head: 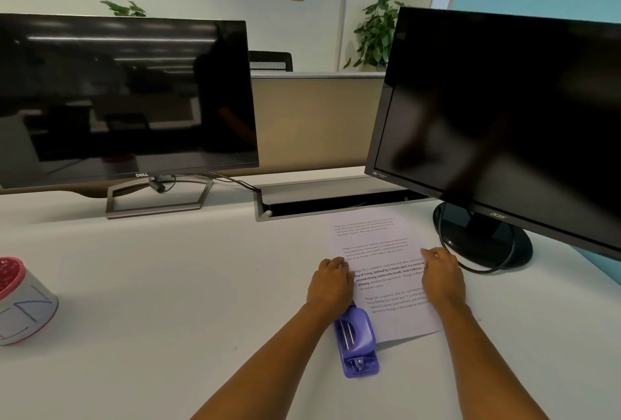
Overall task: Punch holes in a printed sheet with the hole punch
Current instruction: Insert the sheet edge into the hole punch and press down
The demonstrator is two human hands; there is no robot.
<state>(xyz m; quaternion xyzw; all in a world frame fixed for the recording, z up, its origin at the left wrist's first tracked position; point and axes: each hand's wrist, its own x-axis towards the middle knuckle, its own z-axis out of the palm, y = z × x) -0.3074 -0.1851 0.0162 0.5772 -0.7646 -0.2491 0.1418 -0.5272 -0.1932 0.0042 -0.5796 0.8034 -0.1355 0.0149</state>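
A printed sheet (379,251) lies on the white desk, its left edge slid into a purple hole punch (357,339). My left hand (331,281) rests on the far end of the punch and on the sheet's left edge, fingers curled down. My right hand (442,280) lies flat on the sheet's right edge, pinning it to the desk. The far end of the punch is hidden under my left hand.
A Dell monitor (127,100) stands at the left and an Acer monitor (504,123) at the right, its round base (484,238) and cable close to the sheet. A cable tray slot (336,201) lies behind the sheet. A red-lidded tin (20,298) sits at far left.
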